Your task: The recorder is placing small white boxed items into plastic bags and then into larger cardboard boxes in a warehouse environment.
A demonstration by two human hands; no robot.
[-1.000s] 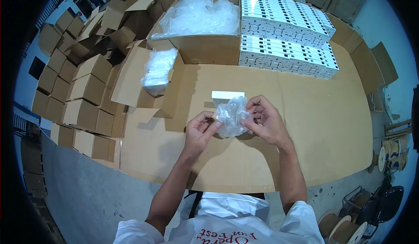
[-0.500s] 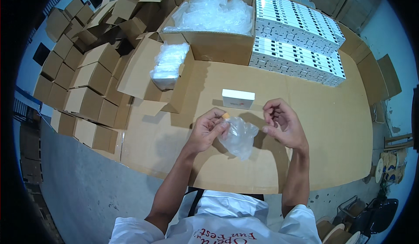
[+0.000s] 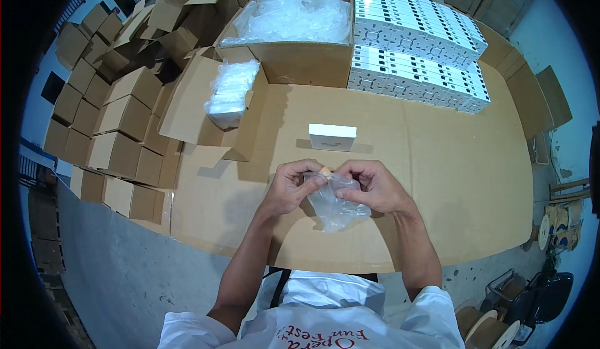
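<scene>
Just below the middle of the frame, the left hand [image 3: 292, 186] and the right hand [image 3: 374, 188] meet over a cardboard-covered table [image 3: 450, 180], both pinched shut on the top edge of a small clear crumpled plastic bag [image 3: 337, 206] that hangs down between them toward the table's near edge. A small orange-tan piece [image 3: 324, 171] shows at the bag's mouth between the thumbs; what it is cannot be told. Just above the hands lies a small flat white rectangular box [image 3: 332, 136], apart from them. In the upper middle stands a large open brown carton filled with clear plastic bags [image 3: 294, 21], and to its right, in the upper right, rows of white printed boxes [image 3: 415, 43]. Left of centre an open cardboard box holds a bundle of clear bags [image 3: 231, 93], and folded brown cartons [image 3: 106, 118] are stacked along the left side.
</scene>
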